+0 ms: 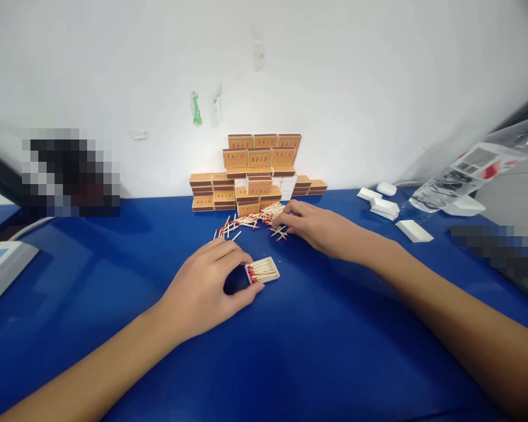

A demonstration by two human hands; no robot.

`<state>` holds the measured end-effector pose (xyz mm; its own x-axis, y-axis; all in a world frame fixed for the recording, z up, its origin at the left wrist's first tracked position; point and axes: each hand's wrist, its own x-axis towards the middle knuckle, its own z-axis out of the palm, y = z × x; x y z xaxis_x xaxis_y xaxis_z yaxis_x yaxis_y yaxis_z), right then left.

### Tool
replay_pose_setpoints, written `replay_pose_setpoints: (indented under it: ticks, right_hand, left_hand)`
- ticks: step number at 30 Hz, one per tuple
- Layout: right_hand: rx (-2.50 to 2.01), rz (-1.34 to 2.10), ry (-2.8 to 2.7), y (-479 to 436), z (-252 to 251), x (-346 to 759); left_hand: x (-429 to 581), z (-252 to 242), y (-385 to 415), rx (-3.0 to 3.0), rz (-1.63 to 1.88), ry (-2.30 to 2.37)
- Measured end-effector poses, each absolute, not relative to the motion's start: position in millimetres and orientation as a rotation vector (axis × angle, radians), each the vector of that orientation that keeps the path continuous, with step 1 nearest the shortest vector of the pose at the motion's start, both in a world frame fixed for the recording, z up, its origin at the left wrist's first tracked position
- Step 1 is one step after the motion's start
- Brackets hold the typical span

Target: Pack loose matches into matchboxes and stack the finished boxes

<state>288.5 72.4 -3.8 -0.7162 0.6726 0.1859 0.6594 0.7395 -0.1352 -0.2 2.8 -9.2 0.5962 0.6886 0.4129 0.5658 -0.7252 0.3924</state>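
Note:
A small white tray [271,275] partly filled with red-tipped matches lies on the blue table [264,351]. My left hand [211,281] grips its left end between thumb and forefinger. Beyond the tray, a loose pile of matches [249,220] spreads across the table. At the pile's right side is my right hand [314,225], its fingers bent and close together over the matches; whether a match is between them is too small to tell. Right behind the pile, yellow-brown matchboxes [259,159] with red lettering are stacked in tiers against the wall.
White folded paper pieces [385,208] and a white rounded case [386,189] lie at the back right, beside a leaning clear plastic bottle [449,181]. A power strip [4,266] sits at the left edge. Blurred dark objects stand on both sides.

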Motion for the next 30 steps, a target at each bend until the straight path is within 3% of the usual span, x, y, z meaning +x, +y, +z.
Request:
replay_pose_setpoints:
  ticks: [20,30]
  right_hand:
    - [-1.196,0.06,-2.728,55.4,0.7,282.4]
    - [-1.059,0.256,-2.673,17.5,19.9,259.9]
  left_hand:
    - [-0.8,-10.6,3.6,2.612,0.826,1.047]
    - [-1.0,-9.9,3.7,2.597,0.815,1.054]
